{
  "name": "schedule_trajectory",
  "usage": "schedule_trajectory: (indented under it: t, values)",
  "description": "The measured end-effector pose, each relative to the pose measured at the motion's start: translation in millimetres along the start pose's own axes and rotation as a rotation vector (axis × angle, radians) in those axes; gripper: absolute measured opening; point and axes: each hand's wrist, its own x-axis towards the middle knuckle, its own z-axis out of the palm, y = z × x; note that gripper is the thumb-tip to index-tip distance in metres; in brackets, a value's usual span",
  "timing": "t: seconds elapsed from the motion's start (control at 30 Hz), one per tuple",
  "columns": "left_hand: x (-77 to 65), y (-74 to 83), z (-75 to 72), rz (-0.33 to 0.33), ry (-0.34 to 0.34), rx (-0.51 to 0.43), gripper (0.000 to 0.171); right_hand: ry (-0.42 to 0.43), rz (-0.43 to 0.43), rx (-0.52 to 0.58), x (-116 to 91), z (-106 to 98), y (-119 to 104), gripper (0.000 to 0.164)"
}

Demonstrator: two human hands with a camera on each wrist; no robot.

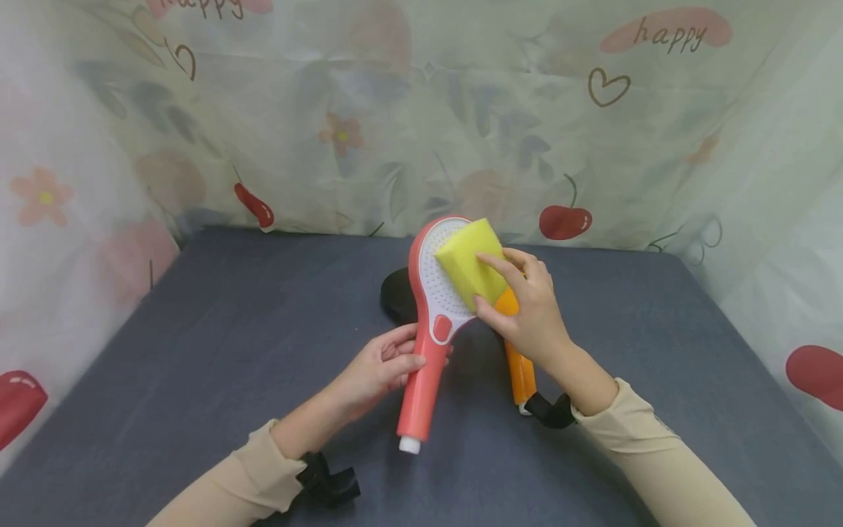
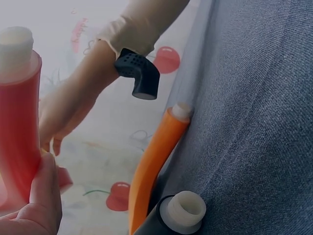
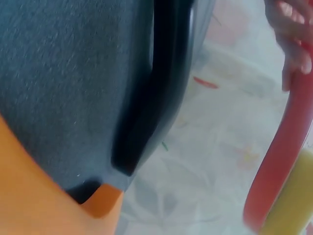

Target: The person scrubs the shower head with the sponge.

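My left hand grips the handle of a red shower head, held up above the table with its white nozzle face toward me. A white threaded end sticks out below the handle. In my right hand a yellow sponge is pinched between thumb and fingers, laid against the right part of the nozzle face. The left wrist view shows the red handle close by, with the left thumb along it. In the right wrist view the sponge lies along the red head's face; the right hand is out of that view.
Behind the red one, an orange shower head and a black shower head lie on the dark grey table. Patterned curtains surround the table's back and sides. Black wrist mounts hang below both sleeves.
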Motion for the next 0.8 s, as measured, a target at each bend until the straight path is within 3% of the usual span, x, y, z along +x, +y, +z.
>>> schedule_trajectory:
  t: [0.23, 0.33, 0.5, 0.6, 0.7, 0.8]
  values:
    - [0.4, -0.6, -0.5, -0.004, 0.014, -0.008, 0.056, -0.008, 0.149, -0.011, -0.6, -2.5, 3.4, 0.048]
    - [0.6, -0.9, -0.7, 0.002, 0.018, 0.008, 0.056, -0.042, 0.109, 0.015, -5.3, -1.7, -0.1, 0.048]
    - [-0.1, -1.7, -1.1, 0.021, 0.037, 0.016, 0.059, -0.093, -0.065, 0.033, -12.7, 1.6, -7.7, 0.053]
    - [-0.7, -2.5, -2.0, 0.034, 0.034, 0.002, 0.061, -0.092, -0.119, 0.019, -13.7, 1.7, -8.4, 0.054]
    - [-0.5, -2.3, -2.3, 0.028, 0.022, -0.007, 0.060, -0.064, -0.105, 0.003, -12.0, 1.1, -3.1, 0.052]
    - [0.2, -1.6, -2.4, 0.017, 0.016, -0.006, 0.057, -0.027, -0.025, -0.010, -8.8, -0.3, 5.5, 0.049]
